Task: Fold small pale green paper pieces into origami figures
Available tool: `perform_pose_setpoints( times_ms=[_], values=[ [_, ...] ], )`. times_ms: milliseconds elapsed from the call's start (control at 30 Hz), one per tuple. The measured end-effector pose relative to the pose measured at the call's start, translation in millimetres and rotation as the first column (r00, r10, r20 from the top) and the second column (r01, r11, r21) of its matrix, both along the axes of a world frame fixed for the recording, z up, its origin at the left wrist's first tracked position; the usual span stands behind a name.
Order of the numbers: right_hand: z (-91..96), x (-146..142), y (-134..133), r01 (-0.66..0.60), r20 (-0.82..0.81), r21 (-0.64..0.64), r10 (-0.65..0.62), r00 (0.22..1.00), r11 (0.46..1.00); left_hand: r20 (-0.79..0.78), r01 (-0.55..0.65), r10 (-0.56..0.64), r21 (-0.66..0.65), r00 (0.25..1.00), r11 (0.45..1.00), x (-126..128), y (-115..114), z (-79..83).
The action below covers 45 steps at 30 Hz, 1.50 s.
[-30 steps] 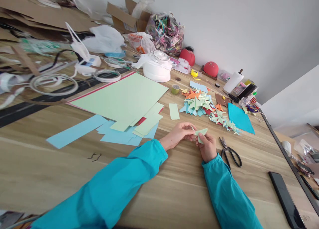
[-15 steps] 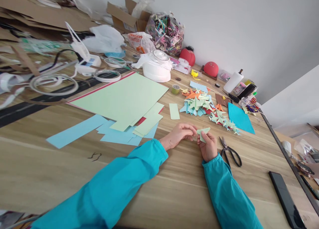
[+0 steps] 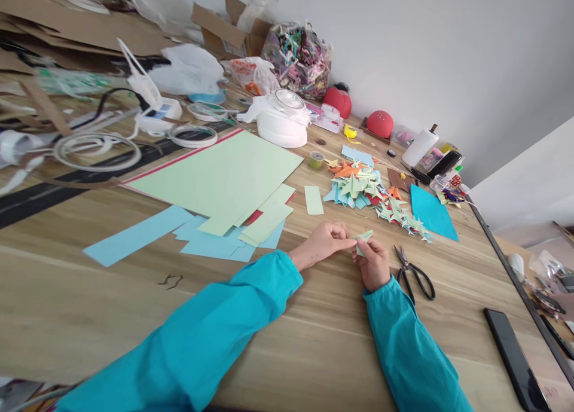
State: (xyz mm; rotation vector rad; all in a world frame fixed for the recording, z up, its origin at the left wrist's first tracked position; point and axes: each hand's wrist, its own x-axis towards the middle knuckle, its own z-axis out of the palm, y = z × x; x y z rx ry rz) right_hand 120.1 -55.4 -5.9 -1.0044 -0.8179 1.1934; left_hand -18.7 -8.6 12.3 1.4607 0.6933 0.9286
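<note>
Half a second ago my folded green paper showed its broad face; now I've tipped it narrower, its point slightly farther from the scissors. My left hand has curled its fingers and straightened its thumb toward the scissors, meeting my right hand.

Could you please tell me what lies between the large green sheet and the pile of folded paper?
In the head view, a green card and a small roll lie there.
</note>
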Motion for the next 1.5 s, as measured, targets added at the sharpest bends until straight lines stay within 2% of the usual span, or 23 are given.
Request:
perform_pose_setpoints(
  times_ms=[300,567,733,900,1067,1167,1333,1500],
  values=[
    [-2.3,0,0,-0.002,0.031,-0.003,0.003,1.0,1.0,0.007,-0.011,0.012,-0.036,1.0,0.999,1,-2,-0.3],
    [0.3,0,0,-0.011,0.063,-0.031,0.013,0.998,0.999,0.23,0.102,-0.039,-0.27,0.972,0.958,3,1,-2.6],
    [1.4,-1,0,-0.015,0.063,-0.032,0.017,0.998,0.999,0.137,0.146,-0.12,-0.197,0.983,0.969,3,-1,-2.5],
    [3.4,0,0,-0.01,-0.01,-0.031,0.01,1.0,0.999,0.07,0.181,-0.172,-0.142,0.983,0.973,3,-2,-1.5],
    [4.6,0,0,-0.014,-0.039,0.001,0.014,0.999,1.0,0.055,0.117,-0.109,-0.185,0.993,0.976,5,-1,-4.3],
    [2.0,-1,1,0.031,-0.012,0.005,-0.031,0.999,1.0,0.007,0.068,-0.068,-0.16,0.998,0.985,5,-1,-5.0],
    [-8.6,2,4,0.117,0.071,-0.003,-0.116,0.991,0.993,-0.021,-0.073,0.071,-0.116,0.997,0.991,3,1,-5.9],
    [-14.1,3,4,0.153,0.189,0.107,-0.171,0.967,0.982,0.031,-0.039,0.044,-0.139,0.999,0.989,4,2,-8.3]
  ],
)
